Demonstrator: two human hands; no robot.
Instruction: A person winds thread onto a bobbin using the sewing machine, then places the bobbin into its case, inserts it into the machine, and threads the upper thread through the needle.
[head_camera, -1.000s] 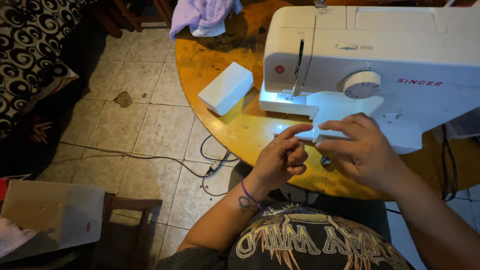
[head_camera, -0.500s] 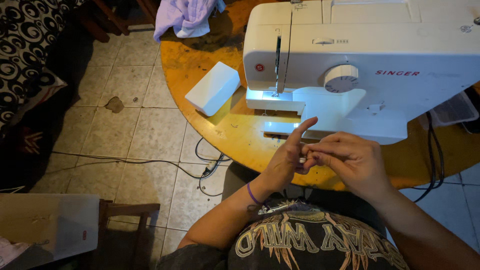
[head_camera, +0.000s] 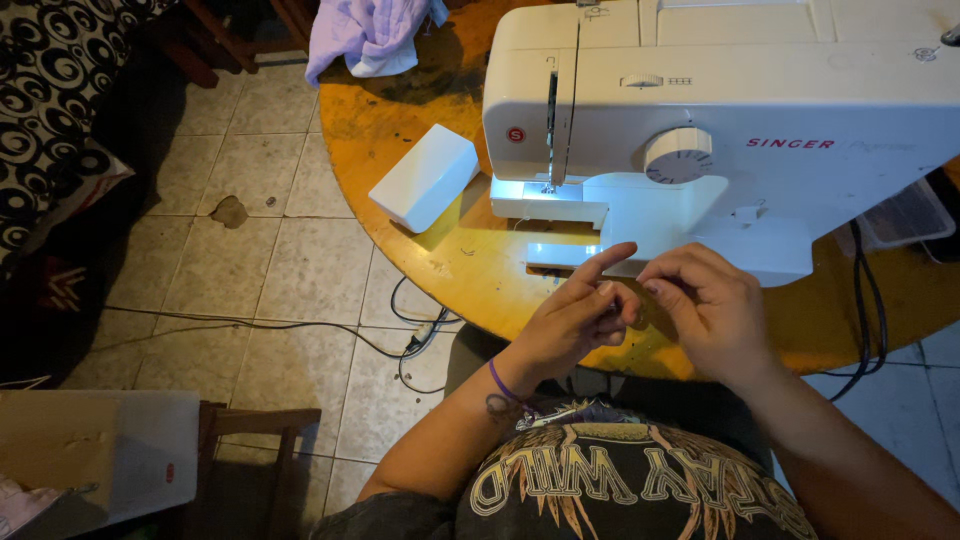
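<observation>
Seen from above, a white sewing machine (head_camera: 720, 120) stands on a round yellow worktop (head_camera: 480, 270), its needle light on. At 6 o'clock from it, the left hand (head_camera: 575, 320) and right hand (head_camera: 710, 305) meet fingertip to fingertip, pinching something too small to make out. A white detached cover (head_camera: 425, 177) lies at the machine's 9 o'clock.

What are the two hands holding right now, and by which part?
Cannot be told: the left hand and right hand meet fingertip to fingertip before the sewing machine, hiding whatever tiny thing may be pinched there.
</observation>
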